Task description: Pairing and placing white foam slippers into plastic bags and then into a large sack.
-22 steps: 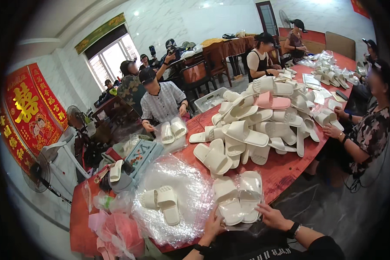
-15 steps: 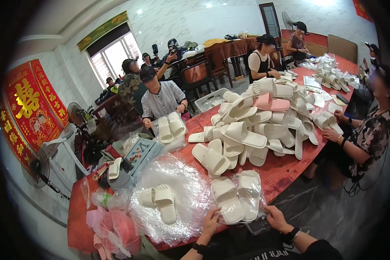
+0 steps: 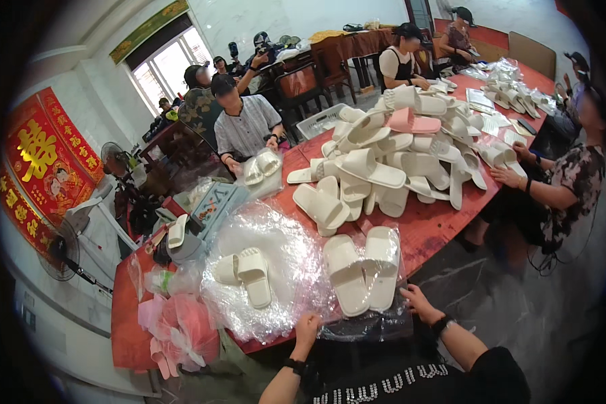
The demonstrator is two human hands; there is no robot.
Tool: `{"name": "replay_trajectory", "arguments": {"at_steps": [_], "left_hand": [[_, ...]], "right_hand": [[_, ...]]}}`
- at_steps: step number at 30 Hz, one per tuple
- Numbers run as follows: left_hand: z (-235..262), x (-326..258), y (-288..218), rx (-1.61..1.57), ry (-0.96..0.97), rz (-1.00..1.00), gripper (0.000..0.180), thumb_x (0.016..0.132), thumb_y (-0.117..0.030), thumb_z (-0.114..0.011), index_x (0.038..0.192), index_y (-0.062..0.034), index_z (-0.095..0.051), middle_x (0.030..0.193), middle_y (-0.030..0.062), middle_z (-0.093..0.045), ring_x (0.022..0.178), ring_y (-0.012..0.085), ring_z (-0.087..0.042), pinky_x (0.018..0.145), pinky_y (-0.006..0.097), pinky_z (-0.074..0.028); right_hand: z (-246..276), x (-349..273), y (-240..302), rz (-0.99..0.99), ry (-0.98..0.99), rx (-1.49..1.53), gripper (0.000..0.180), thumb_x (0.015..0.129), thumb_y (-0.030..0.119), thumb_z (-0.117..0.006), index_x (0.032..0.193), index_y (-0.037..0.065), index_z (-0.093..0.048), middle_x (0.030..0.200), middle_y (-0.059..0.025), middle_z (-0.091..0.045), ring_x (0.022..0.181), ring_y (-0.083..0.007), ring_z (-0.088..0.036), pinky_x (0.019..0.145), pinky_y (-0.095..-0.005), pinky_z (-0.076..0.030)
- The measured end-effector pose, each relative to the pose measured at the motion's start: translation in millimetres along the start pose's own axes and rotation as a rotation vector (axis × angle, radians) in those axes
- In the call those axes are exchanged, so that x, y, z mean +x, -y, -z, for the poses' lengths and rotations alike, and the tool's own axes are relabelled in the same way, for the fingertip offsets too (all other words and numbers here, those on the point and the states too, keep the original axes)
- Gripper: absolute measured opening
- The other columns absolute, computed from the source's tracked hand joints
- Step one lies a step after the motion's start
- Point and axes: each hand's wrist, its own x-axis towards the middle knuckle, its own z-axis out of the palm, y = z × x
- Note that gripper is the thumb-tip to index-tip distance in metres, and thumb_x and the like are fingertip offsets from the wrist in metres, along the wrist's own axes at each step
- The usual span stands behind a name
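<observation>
A pair of cream slippers lies side by side inside a clear plastic bag at the near table edge. My left hand is closed on the bag's near left corner. At the bag's right edge, my right hand pinches the film, its fingertips partly lost against the shiny plastic. The bag's near end is slack and wrinkled between my hands. Left of it, two more cream slippers rest, one overlapping the other, on a thick stack of clear plastic bags.
A big heap of cream slippers, with one pink slipper on top, covers the middle of the red table. A toolbox-like blue-grey case and pink plastic bags stand left. Several co-workers sit around, one holding bagged slippers.
The bagged slippers now sit farther from me, with more slack film at the near end. My hands have spread slightly apart. The co-worker across has lowered and tilted their bagged pair.
</observation>
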Motion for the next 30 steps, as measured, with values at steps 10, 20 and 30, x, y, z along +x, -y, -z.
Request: {"name": "replay_trajectory", "arguments": {"at_steps": [10,20,30], "left_hand": [[-70.0,1.9,-57.1,0.741,-0.203,-0.389,0.065,0.070,-0.027,-0.062,0.128,-0.0185,-0.036,0.130,0.0234,-0.031,0.118,0.0402,-0.031,0.090,0.056,-0.029],[-75.2,-19.4,-44.8,1.007,0.263,-0.713,0.089,0.062,-0.062,-0.060,0.136,-0.0290,-0.022,0.138,0.0146,-0.023,0.124,0.0404,-0.022,0.088,0.067,-0.019],[-60.1,-8.2,-39.8,0.771,-0.009,-0.985,0.038,0.074,-0.016,-0.052,0.112,-0.0135,-0.052,0.109,0.0104,-0.054,0.098,0.0289,-0.052,0.077,0.043,-0.042]], "right_hand": [[-12.8,56.7,-61.7,-0.059,0.138,-0.020,0.014,0.072,0.005,-0.063,0.084,-0.001,-0.058,0.071,-0.0055,-0.057,0.058,-0.0132,-0.052,0.051,-0.0250,-0.041],[-23.4,46.8,-55.5,-0.124,0.323,0.274,0.023,0.077,-0.004,-0.049,0.100,-0.003,-0.052,0.093,-0.0113,-0.057,0.084,-0.0215,-0.058,0.072,-0.0394,-0.053],[-4.1,41.1,-46.8,-0.333,0.436,0.748,0.021,0.082,0.009,-0.050,0.102,0.000,-0.052,0.102,-0.0151,-0.055,0.095,-0.0277,-0.053,0.086,-0.0396,-0.044]]}}
